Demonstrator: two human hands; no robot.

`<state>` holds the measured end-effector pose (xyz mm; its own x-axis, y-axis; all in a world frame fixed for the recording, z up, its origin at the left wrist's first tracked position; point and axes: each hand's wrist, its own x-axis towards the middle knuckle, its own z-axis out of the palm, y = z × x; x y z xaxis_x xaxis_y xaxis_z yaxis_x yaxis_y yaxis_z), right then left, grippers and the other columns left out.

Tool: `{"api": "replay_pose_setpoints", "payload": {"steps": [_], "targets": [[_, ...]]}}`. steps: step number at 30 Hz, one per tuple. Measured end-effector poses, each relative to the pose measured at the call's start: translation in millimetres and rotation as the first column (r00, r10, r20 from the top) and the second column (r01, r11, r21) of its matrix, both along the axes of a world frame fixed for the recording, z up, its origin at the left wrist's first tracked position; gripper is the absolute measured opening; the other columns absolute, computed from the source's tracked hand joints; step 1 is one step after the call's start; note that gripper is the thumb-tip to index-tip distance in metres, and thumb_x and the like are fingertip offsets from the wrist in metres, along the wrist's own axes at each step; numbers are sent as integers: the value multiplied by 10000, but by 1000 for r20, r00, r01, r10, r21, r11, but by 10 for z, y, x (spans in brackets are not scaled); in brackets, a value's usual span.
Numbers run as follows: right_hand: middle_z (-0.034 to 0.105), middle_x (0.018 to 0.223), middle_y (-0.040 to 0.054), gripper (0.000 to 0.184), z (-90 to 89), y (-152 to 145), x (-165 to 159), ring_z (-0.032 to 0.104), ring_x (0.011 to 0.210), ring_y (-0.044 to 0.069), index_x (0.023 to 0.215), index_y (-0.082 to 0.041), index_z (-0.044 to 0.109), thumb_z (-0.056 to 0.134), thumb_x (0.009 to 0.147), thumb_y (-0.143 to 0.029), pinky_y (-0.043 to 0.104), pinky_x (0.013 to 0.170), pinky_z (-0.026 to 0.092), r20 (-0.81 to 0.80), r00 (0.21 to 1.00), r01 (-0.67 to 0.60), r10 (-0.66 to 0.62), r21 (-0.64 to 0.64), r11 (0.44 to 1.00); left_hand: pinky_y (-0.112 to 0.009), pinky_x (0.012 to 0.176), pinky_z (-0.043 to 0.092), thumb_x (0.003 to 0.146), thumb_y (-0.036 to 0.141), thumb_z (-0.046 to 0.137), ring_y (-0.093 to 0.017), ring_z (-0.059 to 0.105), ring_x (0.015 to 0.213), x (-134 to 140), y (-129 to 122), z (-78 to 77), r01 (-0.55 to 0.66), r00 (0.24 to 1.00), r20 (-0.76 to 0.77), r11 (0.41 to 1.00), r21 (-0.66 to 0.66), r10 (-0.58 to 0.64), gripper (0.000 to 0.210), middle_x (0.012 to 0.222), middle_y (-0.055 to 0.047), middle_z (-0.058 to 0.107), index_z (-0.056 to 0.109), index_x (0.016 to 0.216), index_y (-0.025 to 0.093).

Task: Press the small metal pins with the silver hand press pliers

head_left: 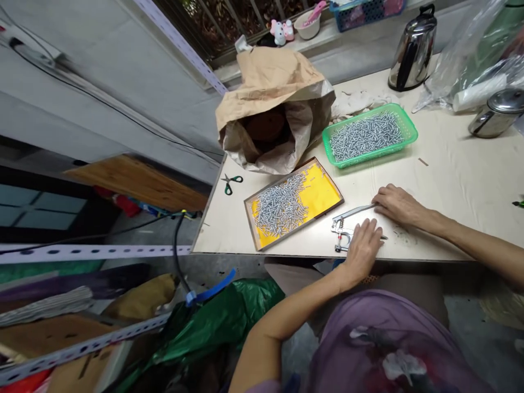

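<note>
A small silver hand press [339, 232] with a long lever [355, 211] and a spring and red part at its jaw end lies near the table's front edge. My left hand [362, 245] rests over its lower arm, fingers bent around it; the grip is partly hidden. The fingers of my right hand [395, 204] are curled at the lever's far end. Left of the press, a shallow tray [323, 199] with a yellow bottom holds many small silver metal pins [282, 207]. Behind it, a green plastic basket [411, 131] contains more such pins [366, 136].
A large open paper bag [278, 82] stands behind the tray. Green-handled scissors [231, 183] lie near the table's left edge. A steel kettle [412, 49], a metal pot [497, 112] and clear plastic bags [458, 65] stand at the back right. Shelving with a green bag [221, 311] is lower left.
</note>
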<state>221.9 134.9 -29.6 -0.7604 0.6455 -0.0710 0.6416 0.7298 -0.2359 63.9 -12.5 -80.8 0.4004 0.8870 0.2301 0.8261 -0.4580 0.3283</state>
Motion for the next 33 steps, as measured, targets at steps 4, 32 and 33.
{"api": "replay_pose_setpoints", "payload": {"steps": [4, 32, 33], "targets": [[679, 951, 114, 219, 114, 74, -204, 522, 919, 264, 892, -182, 696, 491, 928, -251, 392, 773, 336, 48, 996, 66, -71, 100, 993, -538, 1115, 393, 980, 231, 415, -262, 524, 1296, 64, -11, 43, 22, 997, 70, 995, -97, -15, 310, 1262, -173, 630, 561, 1237, 138], [643, 916, 110, 257, 801, 6, -556, 608, 849, 233, 979, -169, 665, 409, 957, -178, 367, 738, 511, -320, 945, 143, -67, 219, 965, -363, 815, 443, 875, 60, 434, -225, 511, 896, -1626, 1377, 523, -357, 918, -207, 931, -70, 337, 255, 833, -89, 618, 601, 702, 143], [628, 835, 80, 286, 705, -143, -497, 608, 749, 197, 888, -177, 662, 390, 972, -195, 322, 666, 505, -260, 965, 59, -30, 103, 993, -358, 818, 447, 868, 73, 453, -223, 525, 897, -1609, 1339, 565, -359, 926, -159, 929, -86, 343, 239, 831, -85, 630, 614, 707, 144]]}}
